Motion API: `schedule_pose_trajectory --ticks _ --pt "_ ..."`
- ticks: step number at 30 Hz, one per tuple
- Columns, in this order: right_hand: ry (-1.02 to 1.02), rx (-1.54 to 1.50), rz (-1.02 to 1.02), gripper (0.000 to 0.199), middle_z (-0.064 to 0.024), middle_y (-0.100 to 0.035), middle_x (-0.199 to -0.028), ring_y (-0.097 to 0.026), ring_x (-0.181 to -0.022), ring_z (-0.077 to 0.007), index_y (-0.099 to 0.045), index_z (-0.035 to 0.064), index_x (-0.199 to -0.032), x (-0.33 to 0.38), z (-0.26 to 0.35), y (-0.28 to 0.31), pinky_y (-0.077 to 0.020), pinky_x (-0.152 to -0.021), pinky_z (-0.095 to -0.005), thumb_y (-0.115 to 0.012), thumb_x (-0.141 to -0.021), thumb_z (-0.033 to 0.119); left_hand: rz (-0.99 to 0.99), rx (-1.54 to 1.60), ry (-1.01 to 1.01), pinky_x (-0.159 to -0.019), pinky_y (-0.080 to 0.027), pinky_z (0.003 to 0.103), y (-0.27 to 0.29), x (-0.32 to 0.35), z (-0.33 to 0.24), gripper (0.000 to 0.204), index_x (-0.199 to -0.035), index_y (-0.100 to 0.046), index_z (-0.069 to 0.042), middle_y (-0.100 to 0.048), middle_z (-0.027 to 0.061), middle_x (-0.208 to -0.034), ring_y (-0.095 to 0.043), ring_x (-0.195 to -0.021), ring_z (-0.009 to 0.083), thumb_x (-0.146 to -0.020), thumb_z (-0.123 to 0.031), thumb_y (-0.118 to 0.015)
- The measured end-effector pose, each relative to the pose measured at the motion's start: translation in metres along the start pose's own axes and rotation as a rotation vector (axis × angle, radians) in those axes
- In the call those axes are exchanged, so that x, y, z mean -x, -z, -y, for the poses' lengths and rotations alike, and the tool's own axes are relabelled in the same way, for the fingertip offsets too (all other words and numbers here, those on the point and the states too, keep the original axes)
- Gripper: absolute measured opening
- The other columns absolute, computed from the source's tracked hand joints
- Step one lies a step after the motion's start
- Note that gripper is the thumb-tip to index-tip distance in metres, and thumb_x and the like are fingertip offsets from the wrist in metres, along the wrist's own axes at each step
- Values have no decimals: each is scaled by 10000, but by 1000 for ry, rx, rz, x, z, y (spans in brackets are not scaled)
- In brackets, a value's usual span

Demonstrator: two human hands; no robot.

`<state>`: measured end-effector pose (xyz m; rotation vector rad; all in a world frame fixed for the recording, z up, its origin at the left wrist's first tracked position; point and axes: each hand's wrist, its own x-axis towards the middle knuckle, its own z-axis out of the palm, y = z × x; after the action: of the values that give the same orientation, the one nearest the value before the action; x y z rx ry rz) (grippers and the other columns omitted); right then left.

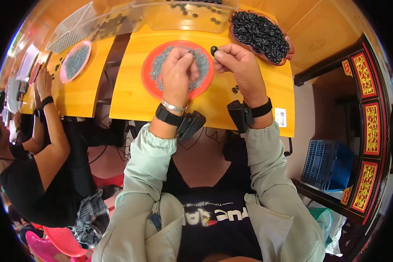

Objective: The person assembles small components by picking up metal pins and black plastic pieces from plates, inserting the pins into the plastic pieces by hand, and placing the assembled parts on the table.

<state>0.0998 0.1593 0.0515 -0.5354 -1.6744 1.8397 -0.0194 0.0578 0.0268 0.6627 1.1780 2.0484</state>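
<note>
My left hand [179,72] hovers over a red plate [149,78] filled with small grey metal pieces, its fingertips pinched together on what looks like one of them. My right hand [238,65] sits just right of the plate and pinches a small black ring-shaped part [214,50] between thumb and forefinger. Both wrists wear black straps with small black devices. A dark red tray [286,48] heaped with black rings lies beyond my right hand. Two loose black parts [235,89] rest on the yellow table [131,98].
A clear plastic bin [170,19] holding black parts stands at the table's far edge. On the left, a second person's hands work at a neighbouring yellow table with a pink plate [75,61]. A blue crate [325,163] and a dark carved cabinet [367,126] stand at right.
</note>
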Motion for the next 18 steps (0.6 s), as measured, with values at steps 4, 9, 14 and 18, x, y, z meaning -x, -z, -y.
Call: schedule_pose_trajectory --ticks 4,9,14,18 --pt "-13 43 -12 151 -17 -607 -759 -551 -671 -83 -596 15 -887 -2 -8 0 -445 -636 -220 -582 -856 162 34 -19 2 -466 -361 210 -4 -1 1 92 -821 -489 -24 -491 17 -600 -425 -493 86 -869 -96 -457" --pt "-169 -269 95 156 -19 -602 -783 -565 -670 -104 -576 37 -903 -5 -16 12 -462 -640 -235 -525 -890 184 36 -37 -17 -481 -362 209 -9 0 -9 94 -822 -490 -17 -484 10 -607 -420 -509 78 -871 -89 -454" --pt "-242 -518 208 165 -27 -599 -822 -576 -691 -121 -559 43 -927 -8 -31 18 -471 -650 -248 -470 -914 182 28 -107 -70 -482 -354 206 -12 3 -12 107 -803 -501 -11 -481 4 -615 -414 -519 66 -868 -85 -459" --pt "-247 -556 269 177 -32 -599 -835 -579 -713 -125 -558 40 -936 -8 -32 13 -472 -662 -252 -451 -921 179 50 -140 -32 -483 -345 202 -11 11 -15 110 -792 -501 -9 -480 -3 -616 -412 -524 61 -862 -86 -466"
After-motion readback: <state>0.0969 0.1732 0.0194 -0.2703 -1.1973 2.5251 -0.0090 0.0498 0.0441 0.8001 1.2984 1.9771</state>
